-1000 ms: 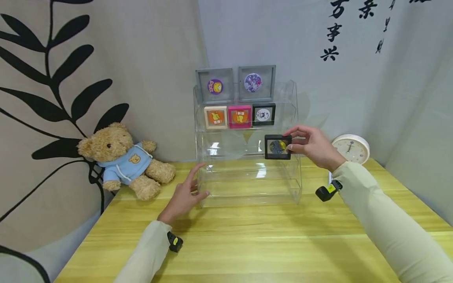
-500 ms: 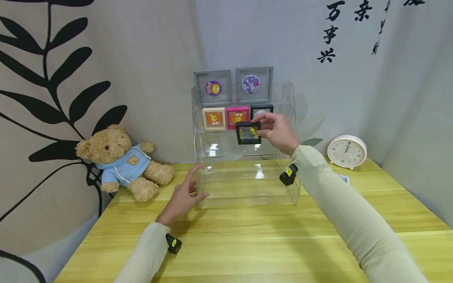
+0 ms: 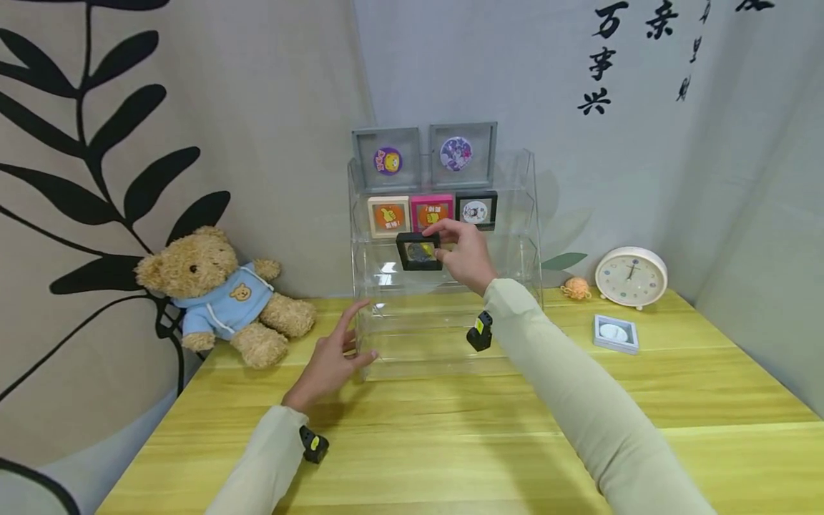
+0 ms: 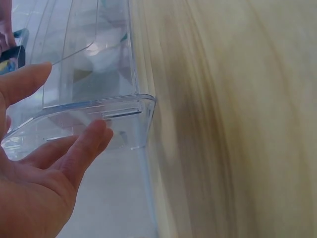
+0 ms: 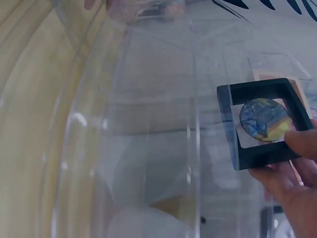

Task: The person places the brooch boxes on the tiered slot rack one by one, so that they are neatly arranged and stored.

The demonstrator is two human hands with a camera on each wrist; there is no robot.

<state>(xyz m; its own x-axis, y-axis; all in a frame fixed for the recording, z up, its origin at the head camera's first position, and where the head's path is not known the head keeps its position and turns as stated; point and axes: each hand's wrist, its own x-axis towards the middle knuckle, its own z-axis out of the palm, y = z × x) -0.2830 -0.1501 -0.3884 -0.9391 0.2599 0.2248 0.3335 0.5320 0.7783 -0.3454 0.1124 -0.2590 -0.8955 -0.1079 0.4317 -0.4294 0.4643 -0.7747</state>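
My right hand (image 3: 465, 252) pinches a black square frame (image 3: 418, 252) by its right side. In the right wrist view a round blue and yellow badge (image 5: 265, 120) sits inside that frame. It is held upright at the third row of a clear acrylic tiered stand (image 3: 444, 368), below the row of small frames; I cannot tell if it touches the tier. My left hand (image 3: 331, 361) is at the stand's lower left side, its thumb and fingers spread around the side panel's edge. The left wrist view shows these fingers (image 4: 86, 148) fairly straight beside the clear panel.
Two grey frames (image 3: 388, 182) stand on the top tier. Below them are a cream frame (image 3: 389, 232), a pink frame (image 3: 431, 199) and a black one (image 3: 493, 211). A teddy bear (image 3: 225, 304) leans at left. A clock (image 3: 631, 277), orange trinket (image 3: 576, 288) and pale frame (image 3: 616, 345) are right.
My right hand has carried the black frame leftward along the stand, raising it and then lowering it slightly. The pale frame and orange trinket have come into view. My left hand has stayed put.
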